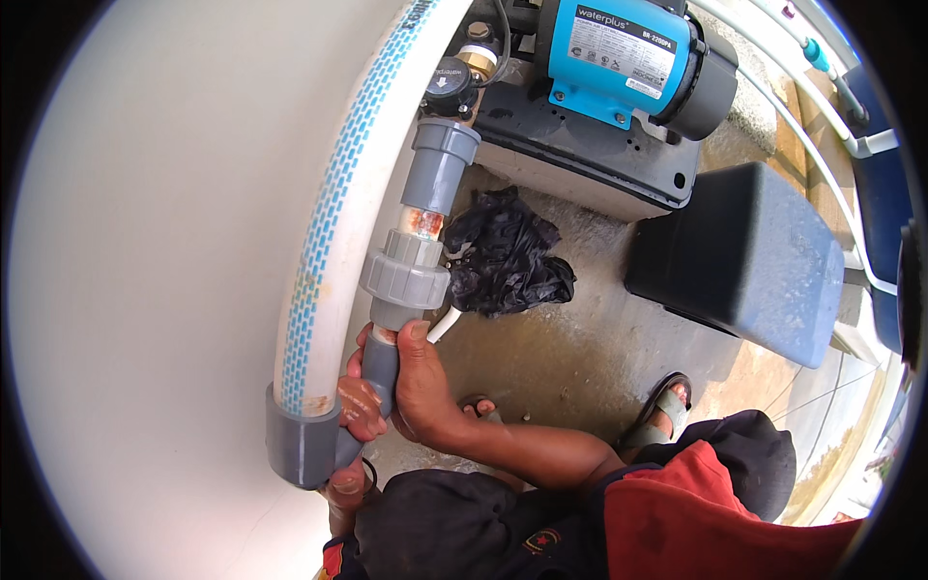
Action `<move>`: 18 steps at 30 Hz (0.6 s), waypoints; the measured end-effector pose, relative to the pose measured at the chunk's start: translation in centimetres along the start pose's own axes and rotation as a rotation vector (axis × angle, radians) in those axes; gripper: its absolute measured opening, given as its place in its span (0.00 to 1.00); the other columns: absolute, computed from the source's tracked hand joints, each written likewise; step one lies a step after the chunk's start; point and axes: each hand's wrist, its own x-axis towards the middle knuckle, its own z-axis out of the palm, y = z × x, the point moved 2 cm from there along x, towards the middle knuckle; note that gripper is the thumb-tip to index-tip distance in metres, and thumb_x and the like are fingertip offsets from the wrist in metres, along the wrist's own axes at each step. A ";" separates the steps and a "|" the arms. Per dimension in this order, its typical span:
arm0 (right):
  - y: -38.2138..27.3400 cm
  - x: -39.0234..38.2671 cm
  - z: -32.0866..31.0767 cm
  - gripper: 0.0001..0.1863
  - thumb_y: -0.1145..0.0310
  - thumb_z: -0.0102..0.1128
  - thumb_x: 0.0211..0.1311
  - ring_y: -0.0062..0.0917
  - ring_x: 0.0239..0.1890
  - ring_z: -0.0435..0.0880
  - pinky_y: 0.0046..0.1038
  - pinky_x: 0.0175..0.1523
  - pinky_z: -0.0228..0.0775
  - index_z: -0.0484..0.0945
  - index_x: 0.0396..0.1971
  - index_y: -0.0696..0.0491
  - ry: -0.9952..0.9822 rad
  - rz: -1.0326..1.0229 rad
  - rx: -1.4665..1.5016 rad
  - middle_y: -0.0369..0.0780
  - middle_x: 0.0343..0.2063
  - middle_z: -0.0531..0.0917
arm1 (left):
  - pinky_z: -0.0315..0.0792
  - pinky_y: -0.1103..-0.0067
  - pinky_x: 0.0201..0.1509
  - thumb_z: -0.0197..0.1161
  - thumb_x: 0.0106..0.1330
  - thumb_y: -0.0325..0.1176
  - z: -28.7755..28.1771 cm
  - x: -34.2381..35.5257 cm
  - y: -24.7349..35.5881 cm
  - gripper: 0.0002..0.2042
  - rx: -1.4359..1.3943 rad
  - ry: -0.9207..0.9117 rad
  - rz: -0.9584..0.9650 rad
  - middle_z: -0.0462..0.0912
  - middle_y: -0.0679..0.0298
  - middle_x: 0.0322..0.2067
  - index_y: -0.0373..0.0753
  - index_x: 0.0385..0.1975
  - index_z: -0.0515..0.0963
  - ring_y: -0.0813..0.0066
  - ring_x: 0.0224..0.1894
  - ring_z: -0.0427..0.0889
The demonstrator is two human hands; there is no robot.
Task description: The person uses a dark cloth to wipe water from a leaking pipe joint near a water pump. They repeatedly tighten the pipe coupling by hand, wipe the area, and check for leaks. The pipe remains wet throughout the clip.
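My right hand (421,382) is closed around a grey PVC pipe fitting (380,367), its thumb lying up along the pipe's top end. Below it, my left hand (360,411) grips the lower part of the same fitting, partly hidden behind it. Just above the fingers is a light grey ribbed pipe union (408,275). A short rust-stained pipe piece (422,223) joins the union to a darker grey socket (443,164). To the left runs a thick white pipe (353,184) with blue printing, ending in a grey fitting (304,440).
A blue water pump (619,58) stands on a black base (580,145) at the top. Its black cover (735,256) lies to the right. A crumpled black plastic bag (507,256) rests on the wet floor beside the union. The white wall (164,271) borders the left side.
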 end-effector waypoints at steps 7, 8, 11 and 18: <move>0.2 -0.2 0.4 0.35 0.35 0.36 0.73 0.20 0.27 0.78 0.24 0.32 0.72 0.71 0.43 0.58 0.125 -0.087 -0.312 0.40 0.28 0.80 | 0.69 0.70 0.37 0.61 0.60 0.67 -1.7 1.3 -1.0 0.38 -0.232 -0.110 -0.049 0.70 0.67 0.20 0.33 0.50 0.65 0.73 0.20 0.72; 0.2 -0.2 0.4 0.34 0.37 0.35 0.74 0.20 0.28 0.78 0.24 0.33 0.72 0.71 0.43 0.59 0.132 -0.089 -0.330 0.39 0.27 0.79 | 0.69 0.70 0.37 0.62 0.60 0.67 -1.7 1.4 -1.0 0.38 -0.229 -0.098 -0.057 0.70 0.67 0.20 0.33 0.50 0.66 0.73 0.20 0.72; -0.2 -0.2 0.3 0.32 0.39 0.38 0.75 0.22 0.32 0.80 0.26 0.37 0.74 0.68 0.47 0.58 0.027 0.012 -0.104 0.39 0.30 0.79 | 0.69 0.69 0.38 0.62 0.60 0.66 -1.1 1.0 -0.6 0.37 -0.184 -0.103 -0.044 0.70 0.67 0.20 0.34 0.50 0.67 0.73 0.21 0.73; -5.1 1.0 -0.1 0.39 0.42 0.62 0.63 0.27 0.46 0.81 0.32 0.44 0.79 0.60 0.61 0.55 0.053 -0.103 0.018 0.43 0.47 0.77 | 0.70 0.69 0.36 0.66 0.57 0.65 0.4 0.2 0.5 0.34 0.026 -0.089 -0.022 0.71 0.68 0.21 0.36 0.45 0.71 0.72 0.22 0.74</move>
